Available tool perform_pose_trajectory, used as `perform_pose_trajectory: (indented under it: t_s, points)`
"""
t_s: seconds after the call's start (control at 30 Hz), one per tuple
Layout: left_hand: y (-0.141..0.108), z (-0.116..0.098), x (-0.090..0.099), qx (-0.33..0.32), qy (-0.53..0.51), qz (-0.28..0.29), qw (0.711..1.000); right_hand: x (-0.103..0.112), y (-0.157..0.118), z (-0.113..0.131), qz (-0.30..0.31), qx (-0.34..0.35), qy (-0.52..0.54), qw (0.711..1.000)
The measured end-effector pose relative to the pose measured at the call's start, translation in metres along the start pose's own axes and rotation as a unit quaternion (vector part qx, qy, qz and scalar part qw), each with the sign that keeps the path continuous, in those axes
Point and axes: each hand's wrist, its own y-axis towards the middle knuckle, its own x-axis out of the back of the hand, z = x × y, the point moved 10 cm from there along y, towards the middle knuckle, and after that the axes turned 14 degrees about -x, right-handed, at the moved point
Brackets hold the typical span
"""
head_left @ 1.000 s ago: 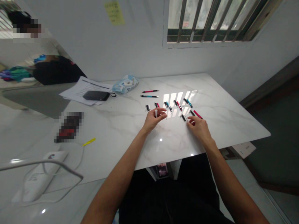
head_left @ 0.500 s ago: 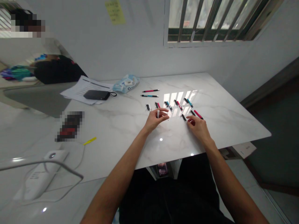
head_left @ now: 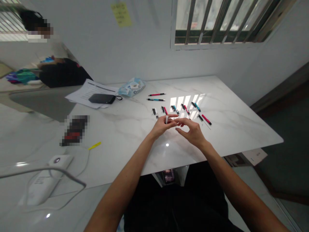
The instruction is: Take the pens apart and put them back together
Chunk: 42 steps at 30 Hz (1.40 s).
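My left hand point(head_left: 161, 126) is closed around a white pen barrel point(head_left: 166, 119), whose end sticks up between the fingers. Close against it is my right hand point(head_left: 191, 130), its index fingertip meeting the left fingertips and its thumb held apart below. Nothing can be made out between the right thumb and index finger. Beyond the hands lie pen parts in pairs: a black piece with a white barrel point(head_left: 156, 112), others with red and blue barrels. At the right are a red barrel point(head_left: 206, 119), a black pen piece point(head_left: 200, 118) and a thin refill point(head_left: 207, 124).
A red pen point(head_left: 157, 94) and a blue pen point(head_left: 156, 100) lie farther back. Papers point(head_left: 79, 93), a black pouch-like device point(head_left: 101, 98) and a blue packet point(head_left: 131, 87) are at the back left. A white device point(head_left: 45, 182) with a cable is front left. Another person sits at far left.
My right hand has left the black pen piece on the table and moved left to meet my left hand. My left hand keeps the white barrel. The view has shifted slightly.
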Motion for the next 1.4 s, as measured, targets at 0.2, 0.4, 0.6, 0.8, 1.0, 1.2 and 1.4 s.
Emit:
perform_pose_trajectory:
  t_s: [0.2, 0.4, 0.6, 0.8, 1.0, 1.2, 1.4]
  points:
    - [0.0, 0.009, 0.001, 0.01, 0.01, 0.004, 1.0, 0.002, 0.001, -0.002, -0.003, 0.004, -0.02, 1.0]
    - [0.001, 0.01, 0.0, 0.005, 0.025, 0.004, 1.0, 0.006, 0.003, -0.006, -0.013, -0.008, -0.046, 0.999]
    - [0.003, 0.008, 0.021, 0.014, -0.043, -0.111, 0.993, 0.038, 0.007, -0.035, -0.062, -0.027, -0.121, 0.99]
    - [0.006, -0.001, 0.028, -0.016, -0.044, -0.127, 0.991, 0.049, 0.007, -0.078, -0.043, -0.051, -0.185, 0.98]
    - [0.008, 0.001, 0.028, -0.045, -0.027, -0.119, 0.992, 0.032, 0.004, -0.093, 0.007, -0.029, -0.225, 0.974]
    - [0.006, 0.004, 0.037, -0.03, -0.017, -0.144, 0.989, 0.029, 0.001, -0.099, 0.022, -0.047, -0.253, 0.966]
    - [0.005, 0.006, 0.038, -0.026, -0.025, -0.155, 0.987, 0.034, 0.0, -0.097, -0.001, -0.056, -0.26, 0.964]
